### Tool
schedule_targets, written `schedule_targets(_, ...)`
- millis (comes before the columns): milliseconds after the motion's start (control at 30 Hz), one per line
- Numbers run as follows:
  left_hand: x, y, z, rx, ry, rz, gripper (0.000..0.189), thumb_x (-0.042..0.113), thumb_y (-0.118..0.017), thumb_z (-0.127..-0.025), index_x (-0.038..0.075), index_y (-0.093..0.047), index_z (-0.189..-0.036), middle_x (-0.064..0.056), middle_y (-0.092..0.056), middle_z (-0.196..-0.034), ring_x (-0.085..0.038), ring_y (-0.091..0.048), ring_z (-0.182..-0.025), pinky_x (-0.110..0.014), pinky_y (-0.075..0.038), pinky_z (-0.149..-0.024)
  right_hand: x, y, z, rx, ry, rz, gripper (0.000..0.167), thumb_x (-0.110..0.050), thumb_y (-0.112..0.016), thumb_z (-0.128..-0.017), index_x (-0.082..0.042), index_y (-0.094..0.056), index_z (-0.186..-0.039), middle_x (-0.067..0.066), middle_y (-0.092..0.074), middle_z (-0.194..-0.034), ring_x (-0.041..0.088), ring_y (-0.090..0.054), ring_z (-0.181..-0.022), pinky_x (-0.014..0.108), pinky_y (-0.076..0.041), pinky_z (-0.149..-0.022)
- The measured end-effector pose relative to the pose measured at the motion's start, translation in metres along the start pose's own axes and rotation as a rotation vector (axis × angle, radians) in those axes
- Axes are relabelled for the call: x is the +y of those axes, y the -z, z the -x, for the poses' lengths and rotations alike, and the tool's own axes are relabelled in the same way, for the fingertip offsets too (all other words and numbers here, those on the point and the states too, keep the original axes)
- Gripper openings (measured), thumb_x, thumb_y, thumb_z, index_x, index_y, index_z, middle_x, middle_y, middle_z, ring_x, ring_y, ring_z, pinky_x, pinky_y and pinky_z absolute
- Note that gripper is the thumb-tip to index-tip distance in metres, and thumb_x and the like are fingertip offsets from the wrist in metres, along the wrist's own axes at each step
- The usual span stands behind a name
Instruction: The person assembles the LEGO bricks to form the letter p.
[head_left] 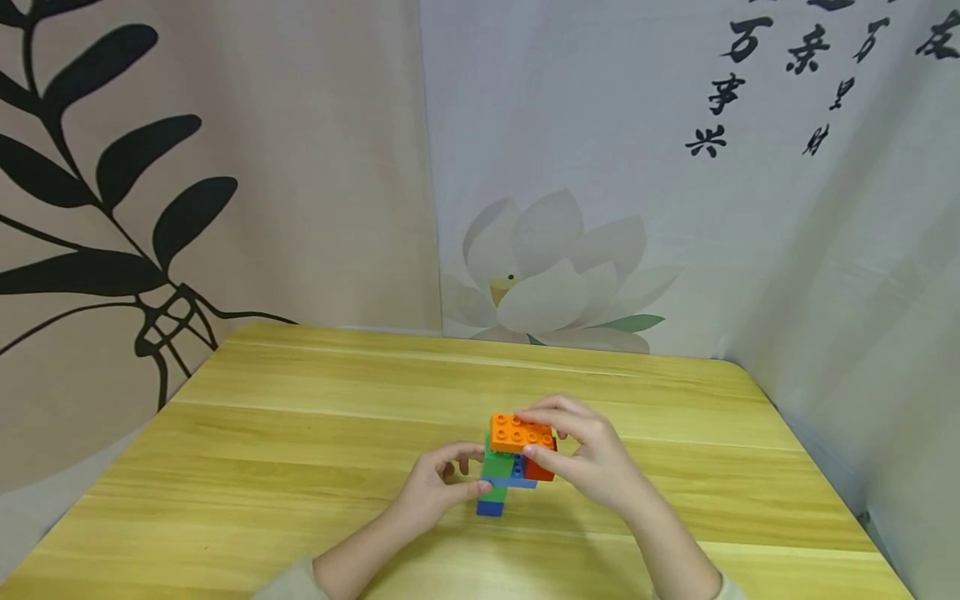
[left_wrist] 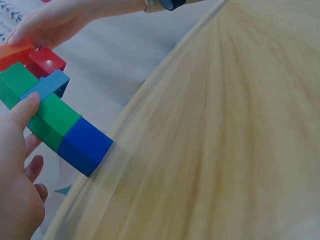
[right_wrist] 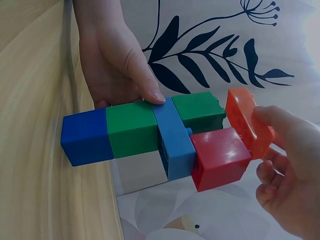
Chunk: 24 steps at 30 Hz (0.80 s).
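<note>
My left hand (head_left: 429, 490) grips a small tower of toy building bricks, its thumb against the light blue brick (right_wrist: 176, 145). At the bottom is a dark blue brick (right_wrist: 85, 137), with a green brick (right_wrist: 132, 130) on it. The light blue brick lies across that and juts to one side. It bears a second green brick (right_wrist: 196, 111) and, beside it, a red brick (right_wrist: 222, 156). An orange brick (head_left: 510, 435) with studs is pinched between thumb and fingers of my right hand (head_left: 592, 454). It sits right over the upper green and red bricks, slightly tilted in the right wrist view.
The wooden table (head_left: 300, 433) stretches out around both hands. Behind it hangs a pale cloth backdrop (head_left: 337, 167) with dark leaves, a lotus and written characters. In the left wrist view, a dark band or watch (left_wrist: 172, 4) shows on the right wrist.
</note>
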<state>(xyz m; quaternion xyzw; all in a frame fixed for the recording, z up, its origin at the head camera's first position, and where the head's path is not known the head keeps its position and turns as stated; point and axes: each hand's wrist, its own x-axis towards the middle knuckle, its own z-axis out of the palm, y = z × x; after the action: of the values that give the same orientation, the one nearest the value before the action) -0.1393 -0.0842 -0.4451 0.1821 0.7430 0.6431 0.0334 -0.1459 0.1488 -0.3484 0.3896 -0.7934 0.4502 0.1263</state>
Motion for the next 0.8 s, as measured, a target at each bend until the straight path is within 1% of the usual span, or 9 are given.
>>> schedule_targets(167, -0.0015, 0.0001, -0.001, 0.005, -0.008, -0.004, 0.039, 0.016, -0.078, -0.081, 0.015, -0.066, -0.117, -0.012, -0.059, -0.101, -0.016, -0.041, -0.071, -0.02, -0.034, -0.057, 0.001, -0.0011, -0.0006, -0.018, -0.01, -0.004, 0.031, -0.01, -0.073, -0.086, -0.013, -0.068, -0.116, -0.006, -0.062, -0.111, 0.014, -0.054, -0.09, 0.027, -0.046, -0.067)
schedule_targets(433, -0.0039, -0.0005, -0.002, 0.017, 0.015, 0.002, 0.04, 0.012, -0.078, -0.08, 0.015, -0.066, -0.118, -0.006, -0.06, -0.101, -0.017, -0.042, -0.073, -0.021, -0.034, -0.057, 0.0022, -0.0032, -0.0002, -0.032, -0.033, -0.004, 0.031, -0.011, -0.073, -0.086, -0.015, -0.068, -0.116, -0.007, -0.061, -0.111, 0.014, -0.055, -0.09, 0.028, -0.048, -0.068)
schedule_targets(600, -0.0034, -0.0004, -0.0022, 0.02, 0.024, -0.007, 0.039, 0.014, -0.078, -0.08, 0.016, -0.067, -0.117, -0.004, -0.06, -0.1, -0.018, -0.043, -0.076, -0.022, -0.035, -0.06, 0.0038, -0.0037, 0.0008, -0.046, -0.05, 0.003, 0.031, -0.013, -0.073, -0.086, -0.016, -0.069, -0.116, -0.008, -0.061, -0.111, 0.013, -0.055, -0.087, 0.028, -0.049, -0.067)
schedule_targets(800, -0.0033, 0.0001, -0.0015, 0.019, 0.011, -0.008, 0.039, 0.015, -0.078, -0.08, 0.016, -0.066, -0.118, -0.003, -0.06, -0.1, -0.02, -0.043, -0.078, -0.023, -0.036, -0.062, 0.0048, -0.0039, 0.0015, -0.053, -0.061, 0.0, 0.031, -0.015, -0.074, -0.085, -0.017, -0.069, -0.116, -0.008, -0.061, -0.111, 0.013, -0.055, -0.085, 0.029, -0.05, -0.065)
